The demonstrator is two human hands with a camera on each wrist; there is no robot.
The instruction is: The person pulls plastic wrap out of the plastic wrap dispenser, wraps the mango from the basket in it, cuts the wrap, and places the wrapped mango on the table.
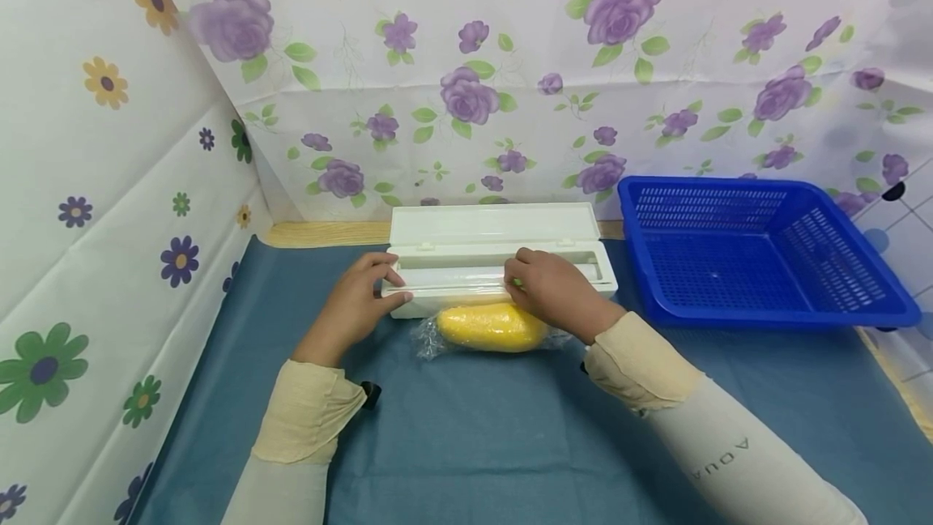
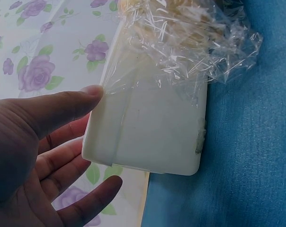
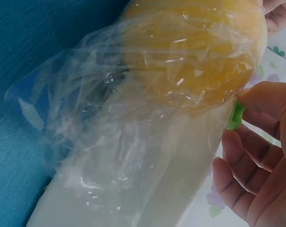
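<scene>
A white cling film dispenser (image 1: 496, 305) sits on the cloth with its lid (image 1: 496, 225) raised and a film roll (image 1: 430, 275) inside. My left hand (image 1: 351, 306) grips its left end. In the left wrist view the thumb (image 2: 72, 104) presses the film at the box edge. My right hand (image 1: 550, 286) pinches a small green slider cutter (image 3: 236, 116) on the front edge, right of the middle. Against the dispenser's front lies a yellow oblong thing (image 1: 492, 327), wrapped in clear film (image 2: 195, 52) that bunches at its ends and runs back to the box.
A blue plastic basket (image 1: 773, 318) stands to the right of the dispenser. Blue-green cloth (image 1: 466, 444) covers the table, with a strip of wood showing at the back edge. Floral sheets (image 1: 408, 128) hang behind and at the left.
</scene>
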